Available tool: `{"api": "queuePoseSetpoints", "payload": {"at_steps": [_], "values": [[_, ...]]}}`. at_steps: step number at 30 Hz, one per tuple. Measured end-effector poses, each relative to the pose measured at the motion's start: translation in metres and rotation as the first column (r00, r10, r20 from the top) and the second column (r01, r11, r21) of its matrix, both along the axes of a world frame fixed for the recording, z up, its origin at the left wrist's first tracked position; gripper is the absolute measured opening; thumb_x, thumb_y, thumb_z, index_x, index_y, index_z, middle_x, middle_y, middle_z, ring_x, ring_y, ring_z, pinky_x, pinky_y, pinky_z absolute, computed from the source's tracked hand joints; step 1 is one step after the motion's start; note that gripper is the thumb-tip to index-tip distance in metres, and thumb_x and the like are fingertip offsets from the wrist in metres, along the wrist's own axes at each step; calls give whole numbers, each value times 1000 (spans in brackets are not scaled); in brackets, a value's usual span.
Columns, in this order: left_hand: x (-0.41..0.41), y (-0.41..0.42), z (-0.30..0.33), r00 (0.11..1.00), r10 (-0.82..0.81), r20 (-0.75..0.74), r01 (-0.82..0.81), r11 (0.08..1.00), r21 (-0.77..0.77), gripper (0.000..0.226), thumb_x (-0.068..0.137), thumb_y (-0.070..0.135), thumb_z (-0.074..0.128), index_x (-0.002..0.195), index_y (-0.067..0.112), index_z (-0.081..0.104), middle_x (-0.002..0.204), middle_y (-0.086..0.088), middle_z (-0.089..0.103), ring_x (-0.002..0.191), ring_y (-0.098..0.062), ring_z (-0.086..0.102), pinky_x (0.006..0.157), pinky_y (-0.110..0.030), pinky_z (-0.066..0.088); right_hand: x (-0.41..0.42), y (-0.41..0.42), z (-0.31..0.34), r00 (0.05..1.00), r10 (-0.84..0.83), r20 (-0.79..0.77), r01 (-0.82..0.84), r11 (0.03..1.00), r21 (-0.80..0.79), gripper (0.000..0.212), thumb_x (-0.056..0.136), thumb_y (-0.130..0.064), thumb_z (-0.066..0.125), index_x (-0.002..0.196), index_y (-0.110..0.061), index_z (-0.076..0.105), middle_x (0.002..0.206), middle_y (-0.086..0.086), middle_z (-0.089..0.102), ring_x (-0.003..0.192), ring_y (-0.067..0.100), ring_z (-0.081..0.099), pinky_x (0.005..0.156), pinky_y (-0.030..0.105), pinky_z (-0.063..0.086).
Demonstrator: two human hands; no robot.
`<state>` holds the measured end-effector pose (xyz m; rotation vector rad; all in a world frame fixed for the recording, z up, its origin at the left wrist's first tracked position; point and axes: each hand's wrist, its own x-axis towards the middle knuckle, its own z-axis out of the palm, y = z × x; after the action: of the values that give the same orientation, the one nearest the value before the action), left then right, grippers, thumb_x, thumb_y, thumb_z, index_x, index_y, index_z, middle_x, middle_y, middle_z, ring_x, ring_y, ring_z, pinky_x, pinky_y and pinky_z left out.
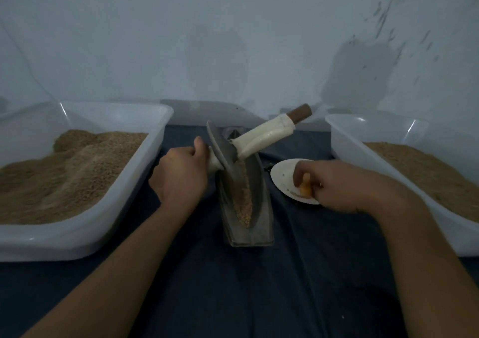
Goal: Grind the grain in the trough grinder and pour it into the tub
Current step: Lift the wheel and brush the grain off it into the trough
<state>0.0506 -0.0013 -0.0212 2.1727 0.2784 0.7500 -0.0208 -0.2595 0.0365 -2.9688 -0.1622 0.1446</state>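
A dark metal trough grinder (261,208) stands on the blue cloth in the middle, with a strip of grain (243,197) along its groove. A metal grinding wheel (221,147) sits tilted in the trough on an axle wrapped in white (261,137), whose brown end points to the back right. My left hand (181,174) grips the axle's left end. My right hand (339,185) holds a small orange-handled tool (305,186) over a white plate (282,174). A white tub (108,216) of grain is on the left, another tub (347,151) on the right.
A pale wall rises close behind the tubs and the grinder. Dark blue cloth (259,286) covers the surface in front of the trough, between my forearms.
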Motion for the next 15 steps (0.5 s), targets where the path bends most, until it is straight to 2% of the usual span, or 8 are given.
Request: {"api": "queuePoseSetpoints", "payload": {"at_steps": [2,5,8,11,13,15], "values": [[2,3,0,1000,-18,-14,17,997,-77,67,98,58,35,52,14,54,55,-3,59,57,-25,58,60,-31,41,1,-2,2,984,-2,179,-12,997,80,22,101,-21,51,97,-43,53,85,-11,61,70,11,61,61,33,52],[2,7,-1,999,-24,-44,17,985,-171,64,99,54,35,58,13,62,63,-5,66,64,-29,63,73,-36,51,5,-3,1,913,5,407,-87,979,183,13,104,-32,50,93,-38,55,72,-7,62,62,9,58,56,30,44],[0,5,0,998,-19,-59,5,973,-230,62,98,52,35,64,11,66,71,-7,70,70,-29,63,79,-40,54,10,-1,4,839,-13,544,-155,952,263,16,104,-33,50,90,-33,57,72,-16,63,62,4,58,51,18,39],[-2,4,2,998,-6,-66,-12,963,-268,62,100,51,34,67,10,68,72,-9,69,71,-30,63,80,-41,53,17,6,5,739,-83,669,-262,879,398,15,104,-26,52,91,-25,58,67,-27,62,58,2,57,52,8,40],[-3,4,2,997,-7,-71,-14,956,-292,63,100,51,33,68,9,68,72,-10,70,72,-31,64,81,-42,55,22,14,5,675,-134,726,-327,827,457,13,104,-27,52,93,-24,57,62,-18,59,52,7,54,48,11,38],[-3,4,3,998,-14,-66,-8,948,-318,64,100,52,33,69,8,69,73,-10,70,73,-31,65,81,-43,54,27,24,3,655,-160,738,-395,760,516,10,104,-28,52,95,-24,56,63,-4,58,51,15,52,47,25,41]]}}
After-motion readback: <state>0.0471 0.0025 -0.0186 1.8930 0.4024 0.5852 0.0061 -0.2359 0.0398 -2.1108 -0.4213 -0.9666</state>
